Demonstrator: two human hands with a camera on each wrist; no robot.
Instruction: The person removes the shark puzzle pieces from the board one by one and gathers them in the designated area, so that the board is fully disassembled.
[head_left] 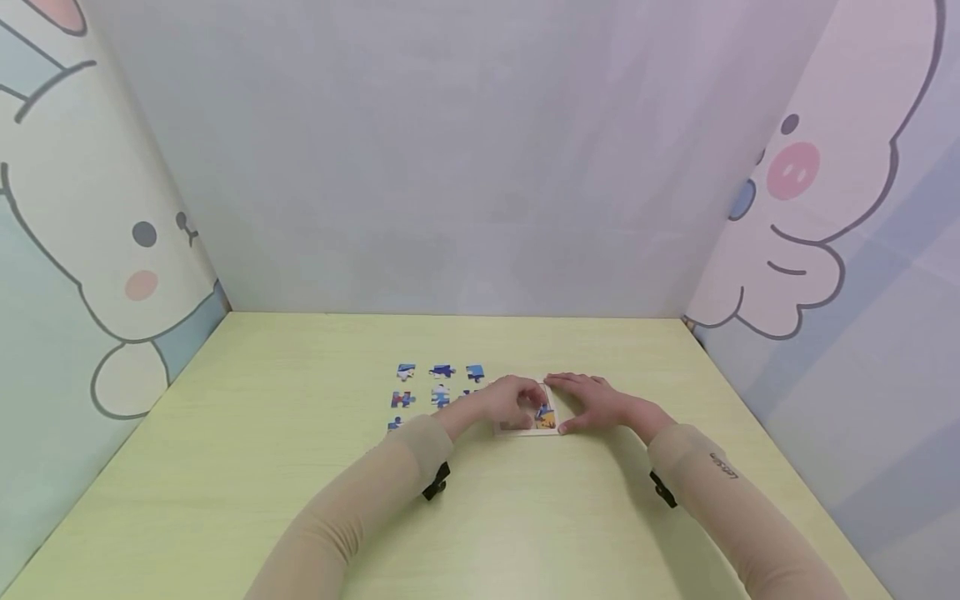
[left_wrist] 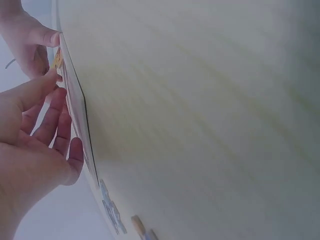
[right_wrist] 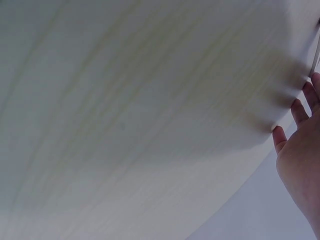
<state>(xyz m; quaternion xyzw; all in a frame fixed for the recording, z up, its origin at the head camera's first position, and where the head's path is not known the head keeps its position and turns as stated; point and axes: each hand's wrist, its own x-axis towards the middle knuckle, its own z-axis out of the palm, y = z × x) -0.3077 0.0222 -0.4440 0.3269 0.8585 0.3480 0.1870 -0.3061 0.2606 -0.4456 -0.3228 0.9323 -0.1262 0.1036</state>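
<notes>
A shallow white puzzle tray [head_left: 525,432] lies on the table under both hands. My left hand [head_left: 508,402] reaches over it with bent fingers, thumb and fingertips around a blue-and-yellow puzzle piece [head_left: 545,418] in its lower right corner. In the left wrist view, the left hand [left_wrist: 40,130] brings thumb and index fingertip close together beside a yellow patch of puzzle [left_wrist: 57,59]. My right hand [head_left: 596,402] rests at the tray's right edge, fingers extended to the far corner and thumb at the near corner. The right wrist view shows the right hand's [right_wrist: 302,145] fingertips low at the tabletop.
Left of the tray, several loose blue puzzle pieces lie in rough rows, among them a red-and-blue piece [head_left: 402,400] and a blue piece [head_left: 475,372]. The left forearm partly covers them. A pale curtain [head_left: 465,167] stands behind the table [head_left: 262,467].
</notes>
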